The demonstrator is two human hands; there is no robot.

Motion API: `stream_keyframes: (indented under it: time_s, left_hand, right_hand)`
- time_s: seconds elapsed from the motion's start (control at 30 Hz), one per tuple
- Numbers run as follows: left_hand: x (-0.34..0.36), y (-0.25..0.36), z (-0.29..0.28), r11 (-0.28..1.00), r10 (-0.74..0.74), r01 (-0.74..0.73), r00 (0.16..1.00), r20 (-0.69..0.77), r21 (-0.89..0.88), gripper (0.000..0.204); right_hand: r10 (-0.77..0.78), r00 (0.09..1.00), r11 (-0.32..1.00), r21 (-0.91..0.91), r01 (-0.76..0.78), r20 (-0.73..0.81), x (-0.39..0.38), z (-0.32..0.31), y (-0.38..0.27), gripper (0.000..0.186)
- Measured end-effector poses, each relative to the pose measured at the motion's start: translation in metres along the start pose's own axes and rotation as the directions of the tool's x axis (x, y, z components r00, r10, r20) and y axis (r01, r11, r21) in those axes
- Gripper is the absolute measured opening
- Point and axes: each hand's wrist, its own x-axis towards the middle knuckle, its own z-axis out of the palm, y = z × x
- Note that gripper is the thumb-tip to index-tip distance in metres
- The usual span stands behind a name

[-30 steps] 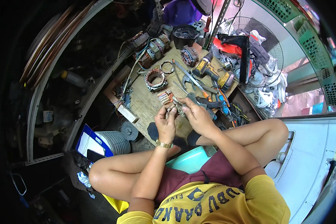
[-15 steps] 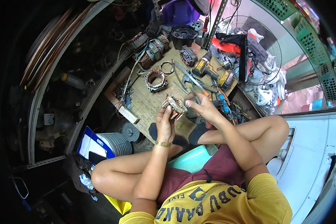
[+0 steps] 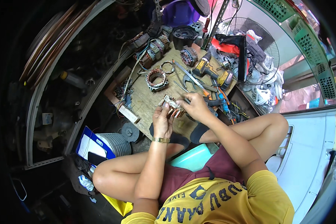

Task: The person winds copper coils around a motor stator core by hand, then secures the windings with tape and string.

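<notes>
Above the wooden board, my left hand [image 3: 162,121] is closed around a small motor stator [image 3: 172,106] with copper windings and whitish lacing. My right hand [image 3: 196,108] is closed at the stator's right side, its fingertips at the windings. A dark piece shows between its fingers, too little visible to name. Farther off, a larger wound stator ring [image 3: 155,80] lies flat on the board, apart from both hands. Just behind it sits a thin wire ring [image 3: 167,67].
A yellow-and-black cordless drill [image 3: 212,71] lies at the right, beside a hacksaw [image 3: 192,78] and loose hand tools. More wound stators [image 3: 153,50] stand at the back left. A fan guard [image 3: 265,48] holds clutter on the right. A turquoise basin [image 3: 192,158] sits between my legs.
My right hand has moved slightly left, in against the stator, and turned. The red handle seen below it earlier no longer shows. My left hand still holds the stator, tilted a little differently.
</notes>
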Motion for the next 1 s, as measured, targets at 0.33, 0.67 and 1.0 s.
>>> stream_keyframes:
  time_s: [0.33, 0.67, 1.0]
  left_hand:
    - [0.000, -0.006, 0.012, 1.000, -0.001, 0.001, 0.999, -0.035, -0.005, 0.023]
    - [-0.001, -0.005, 0.005, 0.998, 0.056, -0.054, 0.997, 0.054, -0.041, 0.058]
    - [0.003, -0.005, -0.005, 0.987, 0.052, -0.036, 0.993, 0.102, -0.156, 0.030]
  right_hand:
    - [-0.054, 0.968, 0.988, -0.156, 0.016, -0.245, 0.022, -0.015, 0.012, 0.032]
    - [-0.058, 0.998, 0.998, -0.014, 0.058, -0.035, 0.003, -0.002, 0.004, 0.026]
    - [-0.250, 0.960, 0.963, -0.132, 0.234, -0.122, -0.012, 0.018, -0.006, 0.020]
